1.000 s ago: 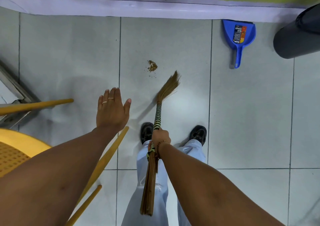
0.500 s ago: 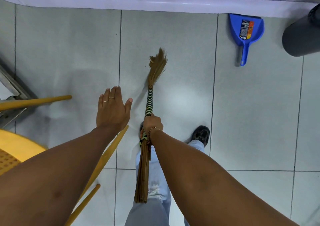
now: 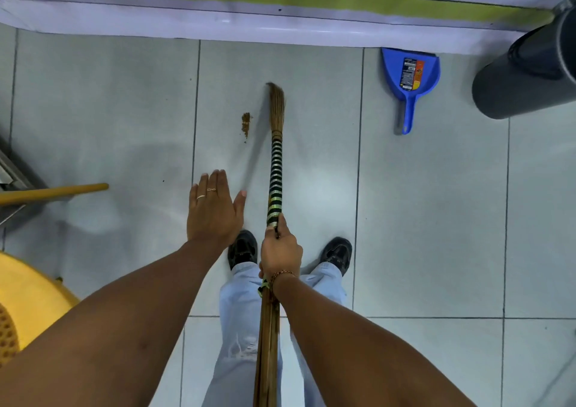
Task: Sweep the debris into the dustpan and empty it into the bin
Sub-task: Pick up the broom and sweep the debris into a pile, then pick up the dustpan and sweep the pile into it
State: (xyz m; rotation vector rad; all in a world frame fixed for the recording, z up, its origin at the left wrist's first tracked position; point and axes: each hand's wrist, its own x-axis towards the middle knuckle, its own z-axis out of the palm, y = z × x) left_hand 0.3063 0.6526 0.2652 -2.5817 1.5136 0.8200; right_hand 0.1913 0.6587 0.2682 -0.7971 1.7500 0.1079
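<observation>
Brown crumb debris lies left of straw broom; right hand clamped on it, left hand spread empty: sweep short strokes right toward blue plastic dustpan.

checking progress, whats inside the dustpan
The dustpan holds only a label; no debris in it yet, that lies beside the broom. Nothing covers it.

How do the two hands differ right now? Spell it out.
The left hand is open, fingers spread flat, holding nothing; the right hand is closed around the broom. The left wears rings; the right wears a wrist bracelet. Both are bare and reach forward over the floor.
</observation>
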